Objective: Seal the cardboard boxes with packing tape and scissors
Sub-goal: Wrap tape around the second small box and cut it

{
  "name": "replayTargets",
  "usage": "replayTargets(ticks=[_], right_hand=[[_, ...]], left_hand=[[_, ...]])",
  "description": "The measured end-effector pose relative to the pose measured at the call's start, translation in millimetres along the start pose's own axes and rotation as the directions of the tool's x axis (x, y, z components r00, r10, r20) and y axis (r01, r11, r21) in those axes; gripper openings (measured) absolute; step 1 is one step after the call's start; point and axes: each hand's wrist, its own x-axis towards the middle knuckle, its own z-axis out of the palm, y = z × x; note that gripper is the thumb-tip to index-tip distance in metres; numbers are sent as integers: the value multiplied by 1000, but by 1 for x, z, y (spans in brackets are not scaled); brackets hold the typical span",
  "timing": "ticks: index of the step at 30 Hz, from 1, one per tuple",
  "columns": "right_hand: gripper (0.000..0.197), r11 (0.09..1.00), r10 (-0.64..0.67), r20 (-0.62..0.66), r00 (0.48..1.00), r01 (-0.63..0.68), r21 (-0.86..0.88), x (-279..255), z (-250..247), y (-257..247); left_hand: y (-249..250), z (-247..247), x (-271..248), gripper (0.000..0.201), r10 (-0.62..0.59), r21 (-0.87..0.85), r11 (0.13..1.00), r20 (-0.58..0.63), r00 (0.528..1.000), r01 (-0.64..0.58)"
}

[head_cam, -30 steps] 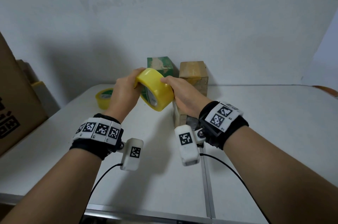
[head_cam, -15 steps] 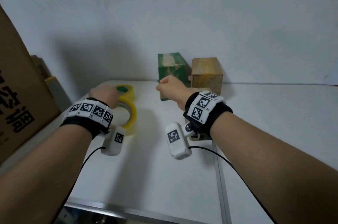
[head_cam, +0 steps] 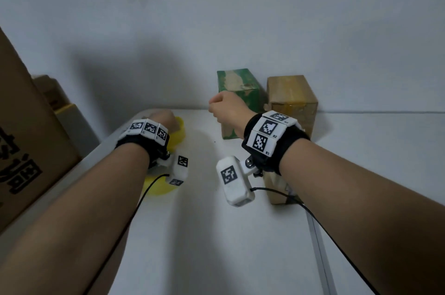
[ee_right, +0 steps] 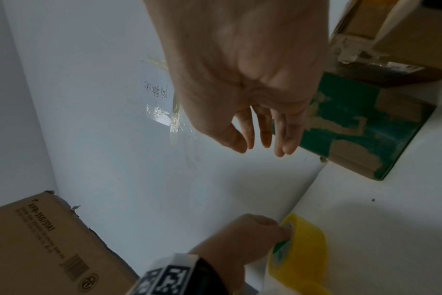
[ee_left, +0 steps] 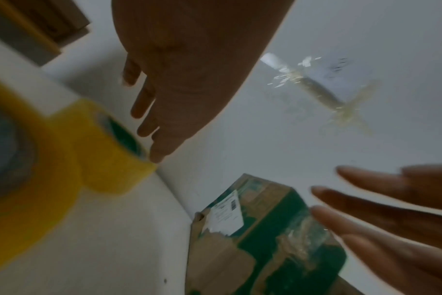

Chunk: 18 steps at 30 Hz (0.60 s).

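My left grip is reaching over the far-left corner of the desk. Its fingers are lying nearly straight and holding nothing. The fingertips appear to be touching the rim of the far tape roll, but the left wrist view is blurred there, so contact is not certain. A near tape roll, also yellow, is sitting just beside it, closer to me along the left edge.

My right grip is hovering above the desk, apart from the rolls, with its fingers hanging loose and holding nothing.

The green box is standing at the far edge against the wall, directly beyond my right grip. The brown box is standing just to its right. A third box is resting on the desk under my right wrist. A large carton is standing off the left edge.
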Motion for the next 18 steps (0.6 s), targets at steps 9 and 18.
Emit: replayTargets(ticks=[9,18], right_hand=[[23,978,4,-11,1000,-2,207,13,-14,17],[30,925,-46,-267,963,142,352,0,-42,15]], left_hand=[[5,-1,-36,29,-27,-202,979,-133,991,0],[26,-54,-127,29,214,-693,525,-455,864,-495]])
